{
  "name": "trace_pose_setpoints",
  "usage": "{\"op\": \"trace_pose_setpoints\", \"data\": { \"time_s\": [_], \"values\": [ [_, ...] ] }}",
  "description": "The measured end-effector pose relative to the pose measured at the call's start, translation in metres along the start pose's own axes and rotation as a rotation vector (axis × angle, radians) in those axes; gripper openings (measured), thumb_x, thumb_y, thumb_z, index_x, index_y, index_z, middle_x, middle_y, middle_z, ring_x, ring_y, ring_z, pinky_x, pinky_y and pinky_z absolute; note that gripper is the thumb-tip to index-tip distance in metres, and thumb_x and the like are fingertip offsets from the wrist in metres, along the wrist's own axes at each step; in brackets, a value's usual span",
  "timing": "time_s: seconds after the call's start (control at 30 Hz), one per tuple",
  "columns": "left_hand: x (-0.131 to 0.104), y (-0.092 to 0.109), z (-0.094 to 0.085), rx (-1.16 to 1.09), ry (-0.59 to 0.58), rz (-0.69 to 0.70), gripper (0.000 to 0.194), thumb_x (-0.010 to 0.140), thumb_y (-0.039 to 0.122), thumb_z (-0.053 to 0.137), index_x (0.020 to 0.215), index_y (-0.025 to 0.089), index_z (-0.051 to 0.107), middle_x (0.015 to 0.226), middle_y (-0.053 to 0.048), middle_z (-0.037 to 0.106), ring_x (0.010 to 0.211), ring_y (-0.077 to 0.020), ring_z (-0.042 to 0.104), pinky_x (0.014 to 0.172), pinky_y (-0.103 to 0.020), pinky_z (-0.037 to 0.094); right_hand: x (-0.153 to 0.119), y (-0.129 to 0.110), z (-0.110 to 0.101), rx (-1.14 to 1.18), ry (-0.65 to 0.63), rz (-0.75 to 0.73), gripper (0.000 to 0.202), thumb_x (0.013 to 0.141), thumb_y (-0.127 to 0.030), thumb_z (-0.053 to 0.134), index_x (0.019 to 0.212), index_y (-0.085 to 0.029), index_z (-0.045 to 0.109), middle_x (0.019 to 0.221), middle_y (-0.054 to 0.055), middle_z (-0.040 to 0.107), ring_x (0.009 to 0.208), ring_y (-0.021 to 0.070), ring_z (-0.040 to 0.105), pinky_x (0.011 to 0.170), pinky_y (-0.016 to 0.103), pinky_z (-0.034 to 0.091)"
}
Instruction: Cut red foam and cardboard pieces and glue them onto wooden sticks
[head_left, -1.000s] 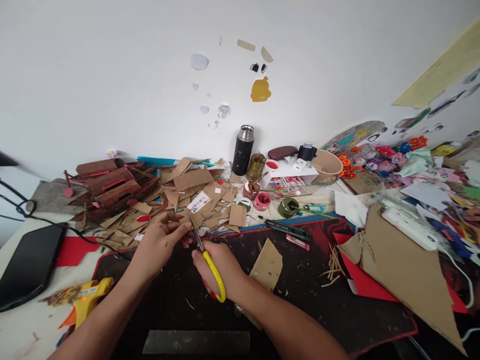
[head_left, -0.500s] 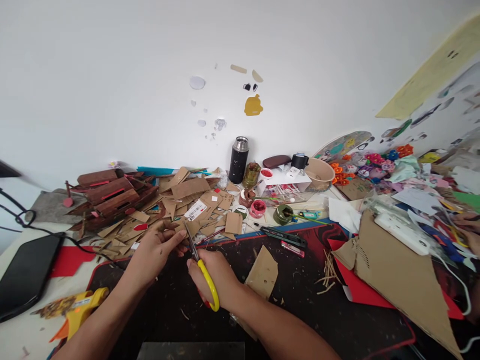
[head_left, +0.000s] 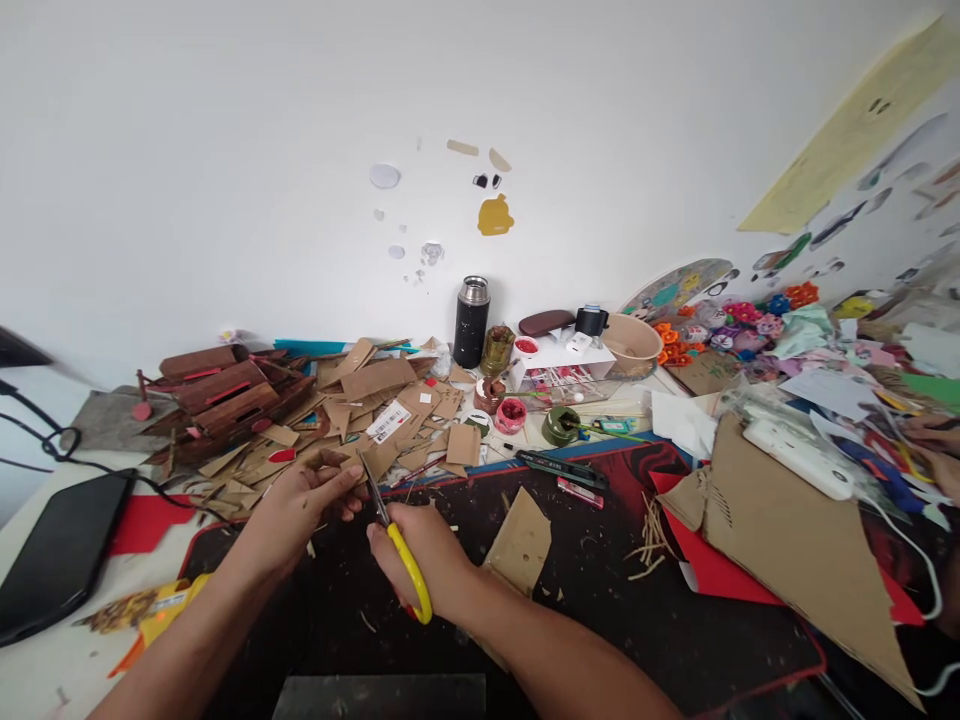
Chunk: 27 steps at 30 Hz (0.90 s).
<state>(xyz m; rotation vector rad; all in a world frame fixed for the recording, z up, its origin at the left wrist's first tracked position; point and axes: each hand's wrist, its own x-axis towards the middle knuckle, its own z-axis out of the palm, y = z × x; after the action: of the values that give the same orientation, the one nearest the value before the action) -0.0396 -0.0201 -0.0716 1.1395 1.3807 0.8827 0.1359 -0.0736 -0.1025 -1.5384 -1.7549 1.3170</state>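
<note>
My right hand [head_left: 431,550] grips a pair of yellow-handled scissors [head_left: 414,575], blades pointing away from me and slightly left. Just left of the blades is my left hand [head_left: 304,500], its thumb and fingers pinched together near the scissor tips. Whatever it holds is too small or hidden to make out. Both hands are over the dark mat [head_left: 330,610]. Beyond them lies a heap of brown cardboard scraps [head_left: 379,380]. A cut cardboard piece [head_left: 523,535] rests on the mat to the right of my right hand.
A yellow glue gun [head_left: 161,605] lies by my left forearm. Brown model pieces [head_left: 225,395] stand at the back left. Behind the mat are a black flask [head_left: 470,330], an open green paint pot [head_left: 559,428] and a craft knife [head_left: 561,470]. A large cardboard sheet [head_left: 787,520] covers the right.
The camera view has shifted slightly. Both hands keep nearly the same pose, with the scissors still in my right hand and my left fingers pinched beside the blades.
</note>
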Motion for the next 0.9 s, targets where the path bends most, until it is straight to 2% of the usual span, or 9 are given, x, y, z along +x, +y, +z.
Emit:
{"op": "trace_pose_setpoints", "data": {
  "time_s": [0.2,0.43,0.6,0.7,0.9],
  "values": [
    [-0.004,0.005,0.0,-0.071,0.02,-0.02,0.05,0.06,0.058,0.095,0.076,0.019,0.069,0.064,-0.003,0.072,0.054,-0.0176,0.064,0.051,-0.027,0.049,0.0,0.002,0.002,-0.001,-0.005,0.002,0.021,0.103,-0.027,0.066,0.082,-0.021,0.066,0.057,-0.005,0.052,0.051,0.0129,0.052,0.056,0.023,0.033],
    [-0.005,0.011,0.0,0.022,0.03,0.002,0.049,0.058,0.056,0.095,0.076,0.021,0.066,0.058,0.0,0.069,0.05,-0.018,0.06,0.049,-0.028,0.048,-0.003,-0.002,-0.001,0.083,-0.035,0.042,0.022,0.104,-0.027,0.064,0.083,-0.021,0.063,0.05,-0.007,0.05,0.046,0.013,0.053,0.052,0.022,0.034],
    [-0.006,0.014,0.0,0.02,0.006,0.01,0.052,0.06,0.062,0.093,0.077,0.022,0.064,0.057,0.0,0.067,0.051,-0.0182,0.06,0.048,-0.028,0.048,-0.003,0.002,-0.002,0.242,-0.144,0.1,0.024,0.107,-0.031,0.059,0.085,-0.023,0.059,0.047,-0.009,0.048,0.039,0.0133,0.054,0.044,0.019,0.036],
    [-0.009,0.018,-0.002,0.04,-0.018,0.007,0.051,0.061,0.062,0.093,0.076,0.022,0.065,0.056,0.0,0.067,0.05,-0.0185,0.059,0.048,-0.029,0.048,-0.003,0.007,-0.001,0.291,-0.196,0.071,0.022,0.107,-0.034,0.058,0.088,-0.023,0.058,0.049,-0.008,0.052,0.04,0.0128,0.056,0.042,0.017,0.038],
    [-0.011,0.019,-0.007,0.068,-0.068,-0.011,0.049,0.06,0.061,0.094,0.072,0.023,0.067,0.058,-0.002,0.068,0.052,-0.0206,0.061,0.048,-0.029,0.049,-0.006,0.006,-0.005,0.286,-0.267,-0.01,0.016,0.106,-0.034,0.063,0.095,-0.022,0.064,0.064,-0.004,0.067,0.056,0.0154,0.069,0.052,0.018,0.048]
  ]
}}
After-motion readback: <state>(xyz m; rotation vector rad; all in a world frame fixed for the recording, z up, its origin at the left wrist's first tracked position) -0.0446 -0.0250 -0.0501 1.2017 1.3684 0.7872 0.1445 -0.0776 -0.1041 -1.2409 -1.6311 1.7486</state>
